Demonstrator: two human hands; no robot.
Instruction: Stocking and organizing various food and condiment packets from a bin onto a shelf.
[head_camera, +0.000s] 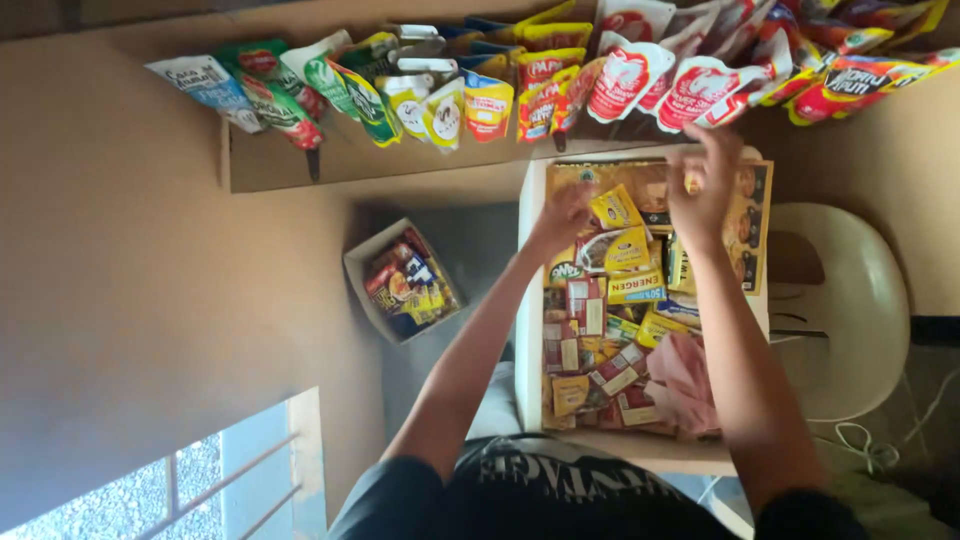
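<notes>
Well off to the left of the hands, a small open cardboard box (402, 283) sits on the floor, packed with red, yellow and dark sachets. Beyond the hands, strips of hanging sachets (420, 95) run along a brown shelf edge (290, 165) — green and white ones on the left, red and white ones (655, 85) on the right. A white plastic chair (850, 310) stands just to the right — and a barred window (190, 480) shows far to the lower left.

Both bare arms stretch forward from dark short sleeves, elbows nearly straight. The left hand (562, 215) reaches ahead with fingers curled loosely downward, knuckles up. The right hand (703, 190), slightly farther out, is raised at the wrist, its fingers spread and partly bent, motion-blurred.
</notes>
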